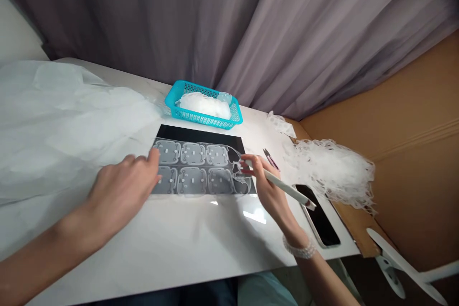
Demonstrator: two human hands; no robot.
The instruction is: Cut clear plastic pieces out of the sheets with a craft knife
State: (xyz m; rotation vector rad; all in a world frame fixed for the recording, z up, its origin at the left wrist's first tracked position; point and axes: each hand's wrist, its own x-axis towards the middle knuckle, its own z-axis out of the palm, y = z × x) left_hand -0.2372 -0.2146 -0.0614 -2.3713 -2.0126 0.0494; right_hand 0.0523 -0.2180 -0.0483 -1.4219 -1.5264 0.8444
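A clear plastic sheet of moulded, rounded-square pieces (193, 154) in two rows lies over a black mat (201, 135). My left hand (124, 179) is at the sheet's left end, its fingers curled around that edge; the exact contact is partly hidden. In my right hand (267, 186) is a long white pen-like tool (290, 190), slanting down to the right from between the fingers. The right fingertips are at the sheet's right end, where empty, twisted plastic frame (241, 181) shows. A beaded bracelet is on my right wrist.
Behind the mat stands a turquoise basket (201, 118) holding white pieces. Large translucent bags (71, 124) fill the left. Small snips (271, 158), a phone (319, 217) and a heap of plastic scraps (333, 169) are on the right. A grey curtain (201, 24) hangs behind.
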